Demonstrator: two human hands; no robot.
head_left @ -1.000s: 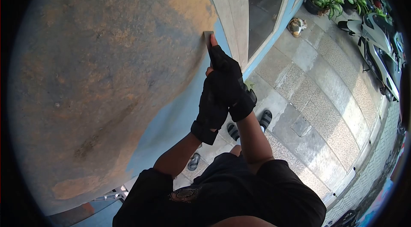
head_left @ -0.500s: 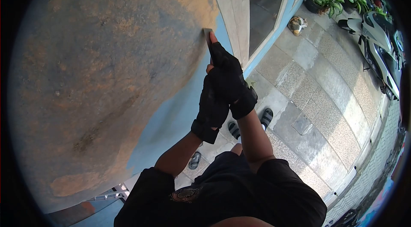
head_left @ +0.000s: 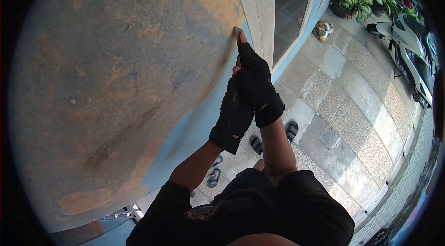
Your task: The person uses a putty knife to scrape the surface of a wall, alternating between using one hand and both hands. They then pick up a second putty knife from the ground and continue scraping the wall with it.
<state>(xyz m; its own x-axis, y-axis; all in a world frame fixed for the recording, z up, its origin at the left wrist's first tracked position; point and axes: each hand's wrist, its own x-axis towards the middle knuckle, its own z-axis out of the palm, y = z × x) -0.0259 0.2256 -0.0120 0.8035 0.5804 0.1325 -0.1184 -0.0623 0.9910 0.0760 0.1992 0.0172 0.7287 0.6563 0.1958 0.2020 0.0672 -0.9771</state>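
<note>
Both of my hands wear black fingerless gloves and are pressed together at a wall [head_left: 139, 74] whose paint is stripped to patchy grey and orange-brown. My right hand [head_left: 256, 79] is closed on a scraper [head_left: 238, 36], a thin, flat, dark blade seen nearly edge-on. One fingertip lies along the blade. Just below, my left hand [head_left: 235, 109] is closed in against the right one, on the same tool; most of its fingers are hidden. The blade's tip touches the wall where the bare patch meets the remaining blue paint [head_left: 178, 137].
A pale wooden frame [head_left: 255, 9] and glass pane [head_left: 289, 14] stand right of the blade. On the tiled floor [head_left: 324, 107] lie a cat [head_left: 323, 31] and loose sandals [head_left: 213, 178]. Potted plants [head_left: 353, 2] and a motorbike [head_left: 410, 56] are farther right; a ladder [head_left: 125, 212] is lower left.
My two hands and the scraper have moved a little to the right along the wall, toward the wooden frame. The view has shifted slightly. The grip looks the same.
</note>
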